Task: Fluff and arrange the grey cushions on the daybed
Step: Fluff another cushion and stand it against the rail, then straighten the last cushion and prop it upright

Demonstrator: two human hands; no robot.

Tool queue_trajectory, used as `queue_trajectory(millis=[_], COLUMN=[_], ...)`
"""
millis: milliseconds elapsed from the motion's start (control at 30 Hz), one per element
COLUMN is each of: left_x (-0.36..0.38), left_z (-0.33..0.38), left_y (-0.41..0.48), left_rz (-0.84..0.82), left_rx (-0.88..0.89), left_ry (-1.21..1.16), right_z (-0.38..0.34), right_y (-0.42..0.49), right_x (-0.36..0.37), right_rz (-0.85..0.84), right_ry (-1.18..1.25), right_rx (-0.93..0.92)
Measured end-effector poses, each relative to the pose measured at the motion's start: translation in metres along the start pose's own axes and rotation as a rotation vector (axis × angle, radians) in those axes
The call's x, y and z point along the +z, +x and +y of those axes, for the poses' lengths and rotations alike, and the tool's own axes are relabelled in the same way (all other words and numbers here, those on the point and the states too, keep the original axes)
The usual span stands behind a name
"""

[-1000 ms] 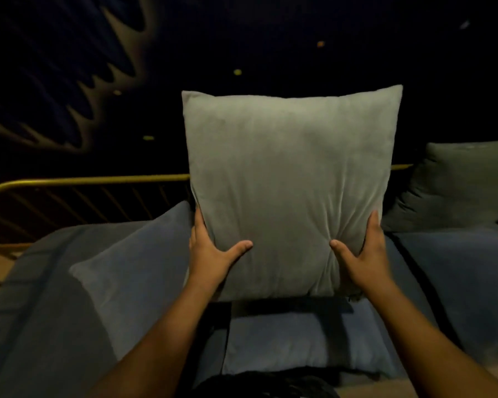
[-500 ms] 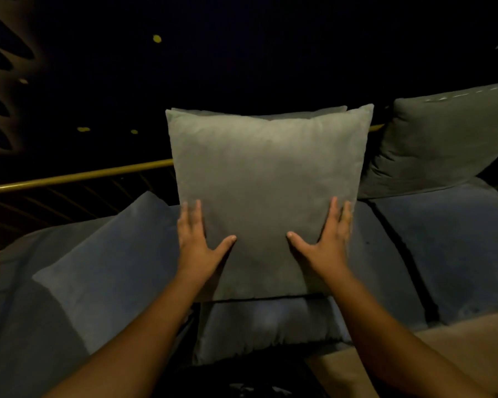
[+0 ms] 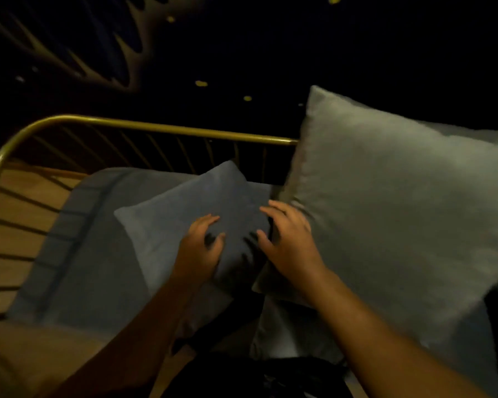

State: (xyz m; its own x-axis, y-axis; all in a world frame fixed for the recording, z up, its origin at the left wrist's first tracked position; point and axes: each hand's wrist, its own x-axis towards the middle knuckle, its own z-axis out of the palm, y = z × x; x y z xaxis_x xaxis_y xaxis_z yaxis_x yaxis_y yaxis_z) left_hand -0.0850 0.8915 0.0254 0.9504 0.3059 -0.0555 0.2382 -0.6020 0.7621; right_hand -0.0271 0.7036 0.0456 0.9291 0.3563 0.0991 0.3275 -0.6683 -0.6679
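Note:
A large light-grey cushion [image 3: 391,214] stands tilted at the right, leaning back against the daybed's rail, with no hand on it. A darker blue-grey cushion [image 3: 167,222] lies flat on the mattress to its left. My left hand [image 3: 200,248] hovers over or rests on that flat cushion, fingers curled and apart. My right hand [image 3: 288,239] is spread open at the flat cushion's right edge, just beside the standing cushion. Neither hand grips anything. The scene is dim and a little blurred.
A gold metal rail [image 3: 161,129] with thin bars runs along the back and curves down at the left end. The blue-grey mattress [image 3: 78,268] lies below, wooden floor [image 3: 15,214] to the left. Another pale cushion [image 3: 288,334] lies under my right forearm.
Both hands have let go of the light-grey cushion, which now stands at the right. They moved left to the flat blue-grey cushion, and my view swung left and down.

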Motion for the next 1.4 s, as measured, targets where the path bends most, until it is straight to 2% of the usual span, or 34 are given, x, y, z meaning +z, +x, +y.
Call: queue_trajectory(millis=[133, 300, 433, 533, 600, 667, 833, 1167, 1300, 1400], left_x=[-0.043, -0.062, -0.057, -0.044, -0.032, -0.018, 0.004, 0.000, -0.014, -0.036], left_z=[-0.081, -0.159, -0.221, -0.259, -0.275, -0.286, -0.294, -0.252, -0.247, -0.253], left_y=[0.019, 0.044, 0.060, 0.065, 0.065, 0.064, 0.053, 0.042, 0.028, 0.019], left_rz=[0.006, -0.054, -0.196, -0.194, -0.094, 0.040, 0.188, 0.300, 0.348, 0.438], left_rx=[-0.255, -0.459, -0.629, -0.850, -0.989, -1.076, -1.104, -0.980, -0.983, -0.920], left_ry=[0.037, 0.056, 0.147, 0.019, -0.176, -0.356, -0.508, -0.576, -0.605, -0.603], right_z=[-0.006, 0.015, 0.049, 0.076, 0.094, 0.110, 0.127, 0.107, 0.083, 0.053], right_y=[0.040, 0.102, 0.139, 0.157, 0.164, 0.167, 0.164, 0.135, 0.125, 0.129], right_x=[0.064, 0.130, 0.177, 0.203, 0.214, 0.219, 0.227, 0.228, 0.224, 0.231], right_rz=[-0.236, -0.493, -0.629, -0.572, -0.472, -0.455, -0.553, -0.431, -0.423, -0.451], right_ry=[-0.086, -0.255, -0.298, -0.068, 0.098, 0.176, 0.271, 0.239, 0.216, 0.201], right_rx=[0.057, 0.293, 0.442, 0.649, 0.752, 0.782, 0.761, 0.748, 0.656, 0.566])
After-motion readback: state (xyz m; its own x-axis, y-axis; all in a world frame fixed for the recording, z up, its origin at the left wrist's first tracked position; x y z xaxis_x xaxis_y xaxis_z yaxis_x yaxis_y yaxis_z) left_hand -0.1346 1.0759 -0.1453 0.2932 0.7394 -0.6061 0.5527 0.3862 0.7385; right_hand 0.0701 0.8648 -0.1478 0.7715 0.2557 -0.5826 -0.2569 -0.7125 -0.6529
